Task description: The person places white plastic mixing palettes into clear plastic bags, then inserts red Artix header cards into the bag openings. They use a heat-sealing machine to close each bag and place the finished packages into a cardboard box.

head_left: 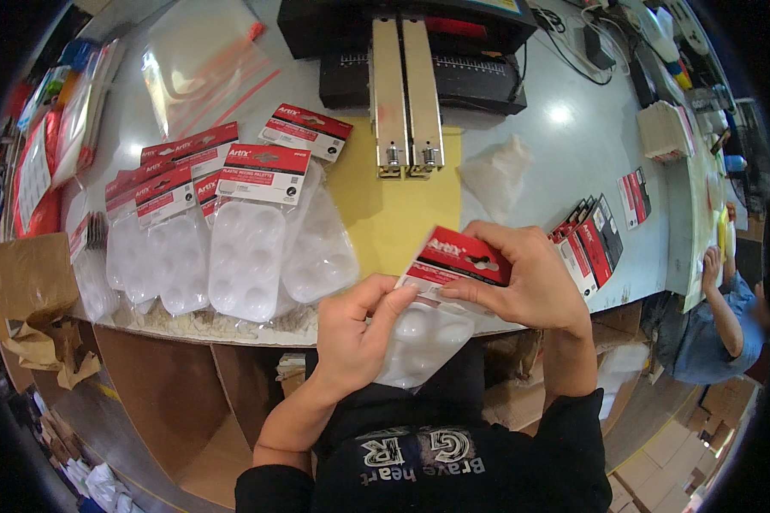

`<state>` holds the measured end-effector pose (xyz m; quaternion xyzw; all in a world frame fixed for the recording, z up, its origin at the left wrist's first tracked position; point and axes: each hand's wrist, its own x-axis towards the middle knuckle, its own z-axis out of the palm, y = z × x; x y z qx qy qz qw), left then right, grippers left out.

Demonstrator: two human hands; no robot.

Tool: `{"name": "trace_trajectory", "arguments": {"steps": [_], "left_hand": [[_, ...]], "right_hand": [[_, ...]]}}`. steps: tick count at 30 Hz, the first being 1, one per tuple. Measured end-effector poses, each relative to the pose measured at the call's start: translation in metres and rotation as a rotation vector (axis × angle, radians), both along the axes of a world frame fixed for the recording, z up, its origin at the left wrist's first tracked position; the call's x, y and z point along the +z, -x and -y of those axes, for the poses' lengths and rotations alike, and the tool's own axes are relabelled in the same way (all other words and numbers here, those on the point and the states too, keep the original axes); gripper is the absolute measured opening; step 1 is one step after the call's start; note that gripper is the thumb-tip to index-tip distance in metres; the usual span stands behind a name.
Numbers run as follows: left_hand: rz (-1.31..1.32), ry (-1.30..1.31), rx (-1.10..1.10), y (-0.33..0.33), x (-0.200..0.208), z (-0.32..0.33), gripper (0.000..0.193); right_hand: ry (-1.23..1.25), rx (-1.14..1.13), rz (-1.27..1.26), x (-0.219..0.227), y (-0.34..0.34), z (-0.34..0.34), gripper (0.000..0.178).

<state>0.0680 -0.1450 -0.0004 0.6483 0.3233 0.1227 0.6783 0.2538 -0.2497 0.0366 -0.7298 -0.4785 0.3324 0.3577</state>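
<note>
A white plastic paint palette (421, 342) in a transparent bag hangs between my hands at the table's front edge. Folded over the bag's top is a red and white header card (460, 256). My left hand (351, 329) pinches the card's lower left corner between thumb and fingers. At the card's right side, my right hand (535, 278) grips it with the thumb in front and fingers behind. To the left lie several bagged palettes with such cards (248, 248), overlapping in a pile. Loose header cards (586, 244) are stacked right of my right hand.
A black machine with two metal arms (406, 94) stands at the back, over a yellow sheet (402, 227). Transparent bags (192, 64) lie far left, a crumpled bag (498, 171) right of the sheet. Cardboard (26, 274) sits at the left edge. Another person (719, 329) works at far right.
</note>
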Motion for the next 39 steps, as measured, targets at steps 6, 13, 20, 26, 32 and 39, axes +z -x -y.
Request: {"name": "trace_trajectory", "arguments": {"steps": [6, 13, 20, 26, 32, 39], "left_hand": [[0.094, 0.017, 0.304, 0.0, -0.016, -0.008, 0.02], [0.066, -0.05, 0.303, 0.002, -0.021, -0.006, 0.021], [-0.008, -0.186, 0.299, -0.011, -0.021, -0.015, 0.026], [-0.052, -0.291, 0.305, -0.014, -0.041, -0.025, 0.03], [-0.107, -0.315, 0.305, -0.01, -0.042, -0.022, 0.029], [-0.093, -0.288, 0.279, -0.01, -0.041, -0.022, 0.028]], "right_hand": [[0.125, -0.214, -0.329, -0.012, -0.004, 0.017, 0.025], [0.063, -0.336, -0.663, -0.037, 0.009, 0.033, 0.016], [-0.054, -0.534, -0.893, -0.051, 0.024, 0.006, 0.016], [-0.081, -0.575, -0.899, -0.074, 0.024, 0.004, 0.019], [-0.079, -0.563, -0.857, -0.072, 0.024, 0.008, 0.019], [-0.13, -0.601, -0.888, -0.073, 0.029, 0.003, 0.015]]}}
